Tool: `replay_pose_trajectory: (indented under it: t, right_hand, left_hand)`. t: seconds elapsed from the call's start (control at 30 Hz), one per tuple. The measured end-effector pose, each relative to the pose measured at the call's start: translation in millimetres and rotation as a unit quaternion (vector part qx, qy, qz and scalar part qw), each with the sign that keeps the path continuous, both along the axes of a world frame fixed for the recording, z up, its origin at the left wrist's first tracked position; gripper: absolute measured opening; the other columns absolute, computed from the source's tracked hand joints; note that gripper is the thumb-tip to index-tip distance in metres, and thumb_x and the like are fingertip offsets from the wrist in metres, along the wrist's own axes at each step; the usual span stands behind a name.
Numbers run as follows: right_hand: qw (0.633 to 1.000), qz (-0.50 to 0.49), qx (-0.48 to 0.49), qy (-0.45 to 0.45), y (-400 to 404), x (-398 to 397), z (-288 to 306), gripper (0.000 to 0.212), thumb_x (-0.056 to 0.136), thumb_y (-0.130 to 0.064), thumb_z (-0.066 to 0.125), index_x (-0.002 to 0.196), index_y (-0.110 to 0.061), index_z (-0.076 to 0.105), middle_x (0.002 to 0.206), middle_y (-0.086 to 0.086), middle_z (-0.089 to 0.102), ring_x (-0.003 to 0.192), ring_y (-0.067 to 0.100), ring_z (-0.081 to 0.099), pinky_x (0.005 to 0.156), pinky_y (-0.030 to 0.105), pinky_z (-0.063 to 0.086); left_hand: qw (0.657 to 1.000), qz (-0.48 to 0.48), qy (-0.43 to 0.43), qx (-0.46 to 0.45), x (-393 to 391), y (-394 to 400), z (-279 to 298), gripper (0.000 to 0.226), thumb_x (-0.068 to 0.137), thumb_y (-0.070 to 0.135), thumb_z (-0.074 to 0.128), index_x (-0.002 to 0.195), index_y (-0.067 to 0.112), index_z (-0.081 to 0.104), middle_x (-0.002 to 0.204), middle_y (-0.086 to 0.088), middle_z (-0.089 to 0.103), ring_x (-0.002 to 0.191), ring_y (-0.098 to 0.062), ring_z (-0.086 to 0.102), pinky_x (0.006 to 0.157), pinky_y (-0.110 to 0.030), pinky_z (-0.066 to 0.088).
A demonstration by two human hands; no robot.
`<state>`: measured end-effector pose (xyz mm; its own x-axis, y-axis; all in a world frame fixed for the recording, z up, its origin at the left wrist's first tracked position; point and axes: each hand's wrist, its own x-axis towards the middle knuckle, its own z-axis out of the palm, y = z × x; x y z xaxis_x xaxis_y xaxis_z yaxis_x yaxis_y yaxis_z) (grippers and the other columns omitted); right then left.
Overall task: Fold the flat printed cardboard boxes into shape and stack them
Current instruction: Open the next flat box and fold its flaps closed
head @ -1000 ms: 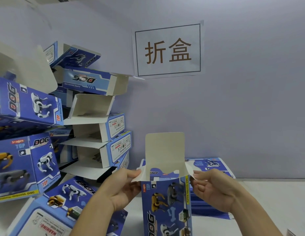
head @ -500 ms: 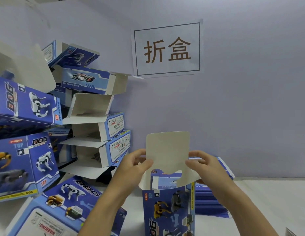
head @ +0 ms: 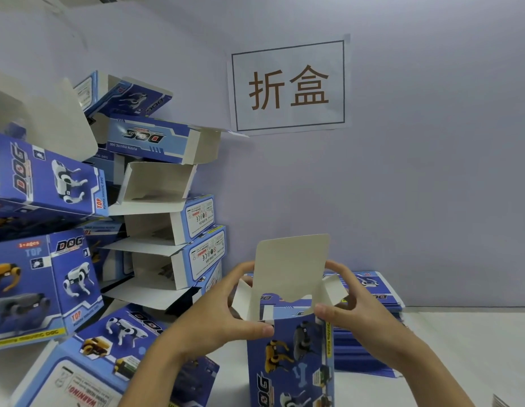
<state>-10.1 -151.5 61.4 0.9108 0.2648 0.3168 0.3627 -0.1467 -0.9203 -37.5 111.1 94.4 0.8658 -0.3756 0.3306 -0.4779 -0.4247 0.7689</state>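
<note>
**Two hands hold a blue dog box with its lid up**

The left hand is low in the middle of the frame. Its thumb and fingers pinch the left top corner of the blue box, by the small white side flap. The right hand pinches the right top corner, by the other side flap. Both hands are grasping the box.

The box stands upright at the bottom middle of the frame. It has pictures of toy dogs on its front. Its big white lid flap sticks straight up between the two hands.

Just behind the right hand, at the lower right, lies a pile of flat boxes on the white table.

On the left side of the frame is a tall, messy heap of folded boxes. Many have open white flaps, and some are tilted.

On the wall, at the upper middle, hangs a paper sign with two big brown characters.
</note>
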Motion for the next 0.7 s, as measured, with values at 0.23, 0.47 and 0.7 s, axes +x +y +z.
replay_pose_trajectory:
  t: [0.23,0.47,0.7]
  right_hand:
    - [0.996,-0.062,0.029,-0.049,-1.1,-10.8,23.6,0.029,0.087,-0.053,0.064,0.101,-0.028,0.07,0.101,-0.003,0.075,0.091,0.012,0.069,0.081,0.035,0.048]
    - [0.991,-0.094,-0.065,-0.062,-3.3,-19.8,44.8,0.024,0.094,-0.039,0.062,0.087,-0.021,0.076,0.085,-0.005,0.078,0.075,0.008,0.07,0.069,0.022,0.045]
    - [0.98,-0.174,-0.095,-0.029,-0.4,-19.6,46.4,0.035,0.096,-0.039,0.061,0.078,-0.014,0.077,0.078,-0.006,0.076,0.08,0.016,0.069,0.069,0.025,0.048]
  left_hand:
    - [0.997,0.054,-0.022,-0.055,-0.6,-9.1,11.9,0.031,0.088,0.06,0.062,0.109,0.039,0.069,0.111,0.019,0.07,0.111,0.003,0.059,0.095,-0.024,0.043]
    - [0.991,0.12,-0.01,-0.065,-2.4,-15.4,21.7,0.033,0.081,0.054,0.068,0.087,0.023,0.079,0.083,0.006,0.076,0.078,-0.007,0.067,0.077,-0.027,0.047]
    - [0.985,0.138,0.05,-0.09,-3.7,-27.0,16.4,0.033,0.094,0.04,0.063,0.072,0.019,0.076,0.071,0.009,0.073,0.065,-0.002,0.066,0.065,-0.017,0.05]
